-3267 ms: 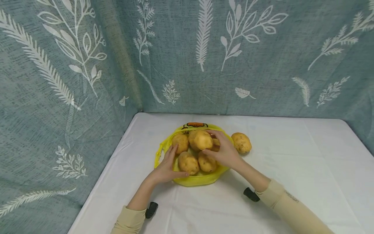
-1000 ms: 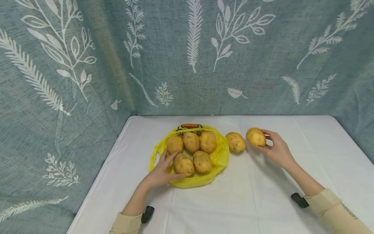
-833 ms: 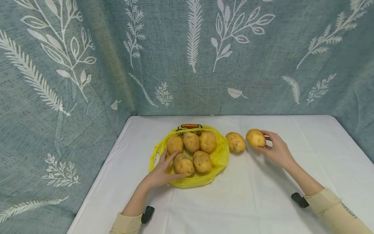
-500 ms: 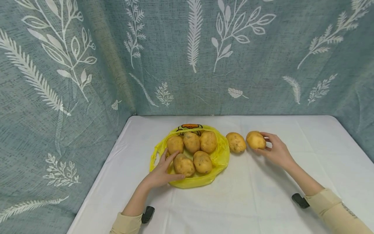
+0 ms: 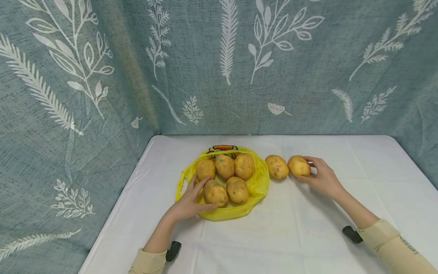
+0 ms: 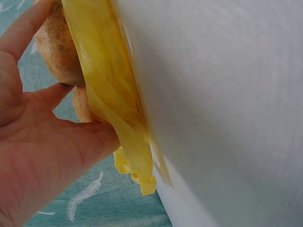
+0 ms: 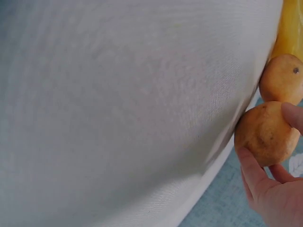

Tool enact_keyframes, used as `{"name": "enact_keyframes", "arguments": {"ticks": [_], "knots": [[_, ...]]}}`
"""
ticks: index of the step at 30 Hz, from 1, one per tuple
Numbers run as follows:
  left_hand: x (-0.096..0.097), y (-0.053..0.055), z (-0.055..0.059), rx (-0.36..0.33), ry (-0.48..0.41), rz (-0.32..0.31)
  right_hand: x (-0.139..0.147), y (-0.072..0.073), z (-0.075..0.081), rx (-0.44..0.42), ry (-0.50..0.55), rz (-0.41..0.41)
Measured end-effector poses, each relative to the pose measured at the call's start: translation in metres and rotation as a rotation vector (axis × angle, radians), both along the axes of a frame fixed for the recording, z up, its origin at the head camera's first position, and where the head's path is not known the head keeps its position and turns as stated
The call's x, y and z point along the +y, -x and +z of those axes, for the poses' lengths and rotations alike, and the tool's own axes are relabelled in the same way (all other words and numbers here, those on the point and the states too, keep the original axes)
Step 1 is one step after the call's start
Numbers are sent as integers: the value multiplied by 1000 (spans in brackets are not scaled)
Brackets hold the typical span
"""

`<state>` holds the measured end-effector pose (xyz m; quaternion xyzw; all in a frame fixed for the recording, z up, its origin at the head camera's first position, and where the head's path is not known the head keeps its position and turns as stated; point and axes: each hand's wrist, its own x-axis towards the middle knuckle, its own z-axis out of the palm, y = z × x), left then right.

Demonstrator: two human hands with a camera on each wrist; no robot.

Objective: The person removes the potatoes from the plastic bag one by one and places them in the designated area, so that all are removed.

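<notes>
A yellow plastic bag (image 5: 258, 186) lies spread on the table with several potatoes (image 5: 225, 167) in its mouth. My left hand (image 5: 186, 203) rests at the bag's left front side, its fingers spread and fairly straight. In the left wrist view that hand (image 6: 52, 137) touches the yellow plastic and a potato (image 6: 59, 45). To the right of the bag, my right hand (image 5: 325, 177) holds a potato (image 5: 299, 166) between thumb and fingers, down at the tabletop. Another loose potato (image 5: 276, 167) sits between it and the bag. In the right wrist view the held potato (image 7: 265, 132) touches that neighbour (image 7: 283, 80).
A white cloth covers the table (image 5: 273, 243). Behind and to the left hangs a blue-green curtain (image 5: 205, 57) with white leaf prints. A black wrist device (image 5: 173, 251) sits by the left sleeve, another black device (image 5: 352, 234) by the right one.
My right hand has carried a potato out of the bag to the right, then lowered it beside the loose potato. The left hand stays at the bag.
</notes>
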<state>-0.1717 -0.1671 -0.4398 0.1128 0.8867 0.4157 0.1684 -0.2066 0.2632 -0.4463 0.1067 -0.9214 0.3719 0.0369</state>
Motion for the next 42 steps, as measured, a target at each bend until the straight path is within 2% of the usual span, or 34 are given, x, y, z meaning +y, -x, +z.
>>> {"name": "enact_keyframes", "arguments": {"ticks": [19,35,42], "knots": [[0,0,-1,2,4,1,-1,-4,3,-50,17,13],[0,-1,1,5,11,-5,0,-4,4,-40,19,29],[0,-1,1,4,8,-4,-1,-5,8,-15,-27,12]]}}
